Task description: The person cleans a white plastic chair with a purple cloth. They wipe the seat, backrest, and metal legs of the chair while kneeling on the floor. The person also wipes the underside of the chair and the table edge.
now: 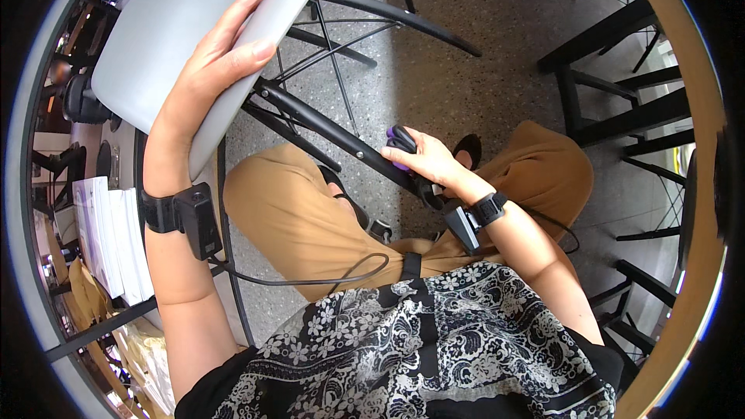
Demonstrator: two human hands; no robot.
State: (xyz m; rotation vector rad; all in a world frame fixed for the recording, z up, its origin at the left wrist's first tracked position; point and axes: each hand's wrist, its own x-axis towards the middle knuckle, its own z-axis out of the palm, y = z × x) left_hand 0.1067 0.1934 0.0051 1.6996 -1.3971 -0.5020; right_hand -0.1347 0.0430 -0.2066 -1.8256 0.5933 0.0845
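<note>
Both hands are on an upturned chair. Left hand lies flat with fingers stretched out along the pale grey seat, thumb hooked over its lower edge, so it clasps the shell rather than closing into a fist. Right hand is curled around a small dark tool with a purple part, pressed against one black leg of the chair; fingers are closed on the tool.

Taking things by size, with the seat as landmark: the speckled grey floor spreads to the right of and below the seat. The person's tan trousers sit below the seat, knees apart, with the leg crossing between them. A black-and-white patterned top lies lower still, nearest the bottom edge. The seat itself is tilted, its underside frame of thin black rods fanning out just to its right. More dark furniture legs stand well to the right of the seat. A stack of white papers rests below and left of the seat. Black wrist bands, each with a small box, sit on both forearms, the left one just below the seat's edge, and a thin black cable trails from it across the trousers.
</note>
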